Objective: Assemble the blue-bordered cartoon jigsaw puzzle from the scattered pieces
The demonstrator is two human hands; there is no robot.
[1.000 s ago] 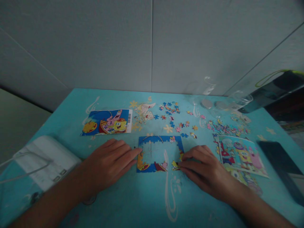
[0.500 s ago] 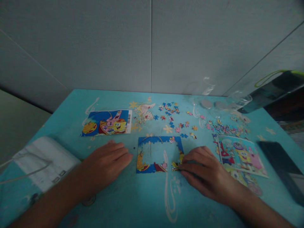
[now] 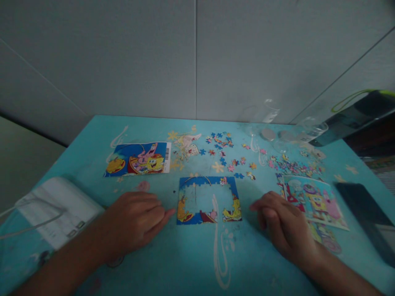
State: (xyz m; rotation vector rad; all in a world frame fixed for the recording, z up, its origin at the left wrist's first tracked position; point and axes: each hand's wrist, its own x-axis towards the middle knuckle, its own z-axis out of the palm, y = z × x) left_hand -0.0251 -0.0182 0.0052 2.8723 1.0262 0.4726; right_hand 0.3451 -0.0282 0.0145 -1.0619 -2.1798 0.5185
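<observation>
Your left hand (image 3: 138,222) curls loosely just beside the puzzle (image 3: 203,181), right hand (image 3: 282,224) curls apart; can't tell if gripping anything. Best nudge lightly: it's gapped along the bottom.

Open turquoise tabletop (image 3: 247,194) separates the right fingertips (image 3: 255,206) from the blue-and-yellow cardboard puzzle border (image 3: 200,181); beyond them, small multicoloured puzzle pieces (image 3: 235,163) obstruct the way.

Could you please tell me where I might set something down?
One bare patch lies nearer than the puzzle border, between the left arm and right arm; another, behind the white box, left of the picture card. The right side is crowded: loose pieces, a picture sheet, a dark flat object.
</observation>
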